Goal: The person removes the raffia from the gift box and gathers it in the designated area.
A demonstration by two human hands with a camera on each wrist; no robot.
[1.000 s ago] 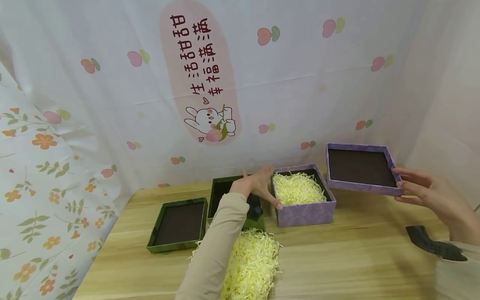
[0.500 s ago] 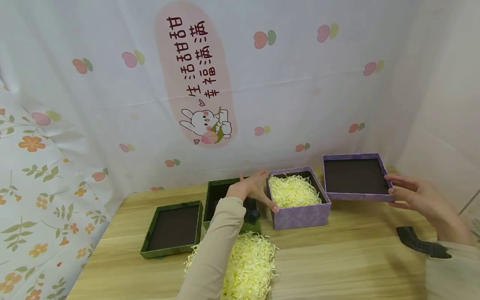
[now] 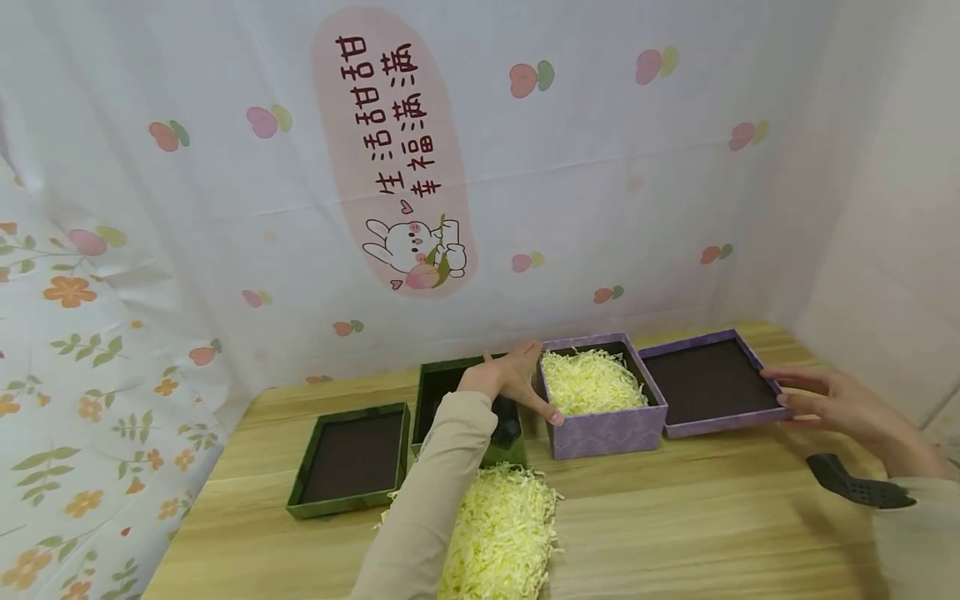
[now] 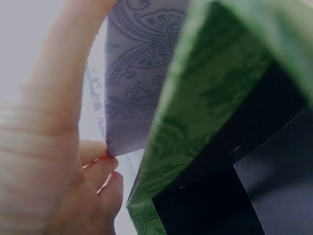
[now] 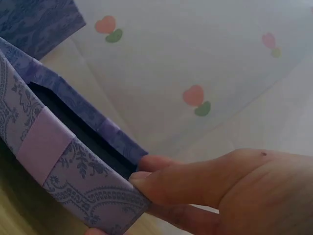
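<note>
A purple patterned box (image 3: 607, 435) stands on the table, filled with pale yellow shredded paper (image 3: 592, 383). My left hand (image 3: 513, 379) spans its left side, with the thumb at the front corner and the fingers at the back one. To the right of the box, a purple box lid (image 3: 722, 427) lies with its dark inside up, low at the table. My right hand (image 3: 836, 408) pinches the lid's right wall between thumb and fingers. The right wrist view shows a light ribbon band (image 5: 46, 146) round the lid's wall.
A green box (image 3: 442, 369) stands left of the purple one, partly hidden by my left arm, with its upturned green lid (image 3: 345, 502) farther left. More shredded paper (image 3: 502, 533) is heaped in front. A printed white curtain (image 3: 577, 217) hangs behind the table (image 3: 675, 533).
My right hand has lowered the purple lid from a raised, tilted position to table level, its left edge close to the purple box. The left hand stays at the box.
</note>
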